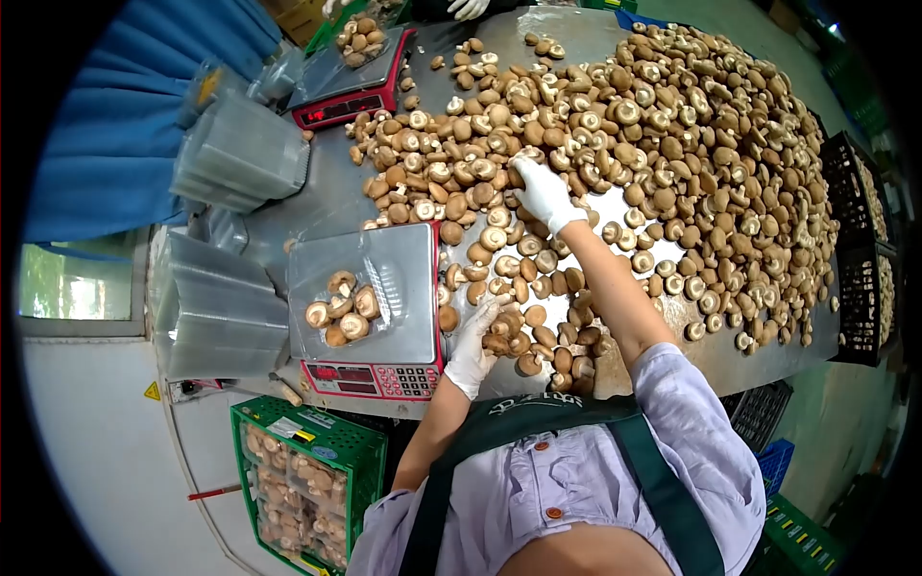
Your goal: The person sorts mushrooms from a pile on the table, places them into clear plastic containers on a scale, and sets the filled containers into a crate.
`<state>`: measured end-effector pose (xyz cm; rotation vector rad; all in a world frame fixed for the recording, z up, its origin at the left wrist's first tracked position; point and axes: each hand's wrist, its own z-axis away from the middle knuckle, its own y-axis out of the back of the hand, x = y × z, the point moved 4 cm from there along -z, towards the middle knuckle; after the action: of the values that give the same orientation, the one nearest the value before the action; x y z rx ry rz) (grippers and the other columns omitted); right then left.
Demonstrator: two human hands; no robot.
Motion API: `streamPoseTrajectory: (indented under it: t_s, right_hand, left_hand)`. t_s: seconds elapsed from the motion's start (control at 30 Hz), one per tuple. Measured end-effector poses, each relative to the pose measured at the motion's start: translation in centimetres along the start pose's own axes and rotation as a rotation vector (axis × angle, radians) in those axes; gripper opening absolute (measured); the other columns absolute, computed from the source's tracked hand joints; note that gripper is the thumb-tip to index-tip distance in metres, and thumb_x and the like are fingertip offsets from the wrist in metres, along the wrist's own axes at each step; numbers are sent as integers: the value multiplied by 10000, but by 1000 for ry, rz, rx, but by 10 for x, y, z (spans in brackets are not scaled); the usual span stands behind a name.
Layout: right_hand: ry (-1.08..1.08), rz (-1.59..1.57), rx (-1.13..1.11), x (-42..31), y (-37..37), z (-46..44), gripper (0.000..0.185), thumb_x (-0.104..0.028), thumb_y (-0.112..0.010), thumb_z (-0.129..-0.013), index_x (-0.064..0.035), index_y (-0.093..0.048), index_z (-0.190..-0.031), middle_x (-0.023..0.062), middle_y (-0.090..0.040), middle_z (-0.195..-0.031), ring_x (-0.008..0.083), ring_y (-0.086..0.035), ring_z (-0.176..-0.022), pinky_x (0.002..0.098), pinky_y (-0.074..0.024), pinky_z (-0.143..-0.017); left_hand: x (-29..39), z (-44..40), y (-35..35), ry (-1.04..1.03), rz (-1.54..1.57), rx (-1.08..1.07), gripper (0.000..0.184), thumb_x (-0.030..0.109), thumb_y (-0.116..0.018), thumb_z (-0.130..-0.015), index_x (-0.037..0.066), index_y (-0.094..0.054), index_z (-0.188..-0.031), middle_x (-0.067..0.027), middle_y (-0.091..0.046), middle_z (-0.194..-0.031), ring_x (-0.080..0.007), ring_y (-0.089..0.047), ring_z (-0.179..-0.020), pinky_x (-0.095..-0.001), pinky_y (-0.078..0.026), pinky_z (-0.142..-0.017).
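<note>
Brown mushrooms [711,173] cover much of the metal table [499,379]. My left hand [475,344], in a white glove, is curled round several mushrooms just right of the near scale. Farther out, my right hand [544,192], also gloved, reaches into the heap with its fingers bent down on mushrooms; what lies under the fingertips is partly hidden. On the near red scale [413,288] sits a clear plastic tray [382,288] with several mushrooms in it.
Behind stands a second red scale [336,86] holding a mushroom tray. Stacked clear trays [226,307] line the left side. A green crate [370,461] of packed mushrooms stands below the table; black crates [855,278] are at right. Another person's gloved hand [469,8] shows at the top.
</note>
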<state>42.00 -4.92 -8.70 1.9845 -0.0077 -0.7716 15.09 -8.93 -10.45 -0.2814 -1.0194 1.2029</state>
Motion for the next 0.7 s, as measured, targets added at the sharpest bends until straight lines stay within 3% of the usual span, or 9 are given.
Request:
streamPoseTrajectory:
  t_s: [0.1,0.17,0.3,0.37,0.4,0.43,0.53,0.63,0.7]
  right_hand:
    - [-45,-185,58,5,-10,18,442,-151,-653,-751,-102,-551,-1178,185,-598,-1128,337,-576,-1047,374,-465,-900]
    - [-230,-453,-50,-1,11,39,410,-178,-662,-744,-103,-588,-1140,184,-637,-1043,314,-621,-977,356,-491,-855]
    - [-381,-459,-347,-22,43,99,434,-257,-676,-758,-113,-604,-1161,123,-668,-1007,229,-639,-911,330,-511,-798]
    - [-457,-638,-450,-41,57,130,470,-341,-678,-779,-128,-596,-1190,123,-666,-1018,220,-636,-904,335,-513,-792]
    - [-275,-581,-464,-47,57,140,500,-408,-669,-797,-131,-586,-1205,132,-663,-1014,222,-640,-866,346,-512,-779]
    - [-164,-533,-511,-54,59,152,500,-440,-654,-810,-126,-593,-1195,144,-664,-963,237,-643,-814,350,-509,-753]
    - [-94,-345,-574,-68,85,143,486,-484,-598,-840,-98,-627,-1135,180,-663,-894,294,-650,-842,374,-503,-747]
    - [-259,-384,-311,-38,79,112,397,-388,-602,-853,-69,-647,-1085,191,-667,-910,290,-661,-826,373,-509,-742]
    - [-247,-248,-226,-16,69,80,333,-301,-631,-823,-69,-653,-1060,187,-659,-976,300,-644,-852,373,-501,-782]
  left_hand:
    - [4,1,-9,-14,0,6,346,248,-517,-948,34,-528,-1219,-58,-592,-1102,-149,-593,-971,-268,-519,-791]
    - [7,-2,-10,-33,20,-11,369,273,-505,-953,46,-514,-1244,-66,-592,-1110,-159,-596,-975,-277,-524,-783]
    - [-11,-17,-14,43,-32,-179,460,385,-463,-960,63,-481,-1288,-97,-584,-1149,-157,-604,-962,-292,-542,-763]
    - [-11,-12,-39,94,-28,-74,507,439,-466,-948,57,-485,-1281,-88,-610,-1088,-130,-632,-860,-260,-555,-645]
    - [-23,-25,-23,218,4,-192,519,479,-465,-936,57,-519,-1233,-67,-632,-1018,-107,-647,-761,-221,-543,-546]
    - [-37,-34,-7,205,62,-211,455,406,-496,-943,41,-502,-1213,-94,-619,-1042,-126,-647,-791,-206,-552,-603]
    - [-48,-31,-16,234,102,-140,372,348,-559,-923,53,-525,-1146,-62,-602,-954,-86,-587,-649,-199,-529,-548]
    - [-59,-32,-4,335,216,-228,413,355,-515,-943,43,-492,-1212,-89,-597,-1014,-106,-591,-696,-244,-549,-614]
    - [-48,-21,-16,218,175,-199,479,378,-442,-964,19,-444,-1282,-145,-576,-1148,-210,-633,-877,-316,-569,-706]
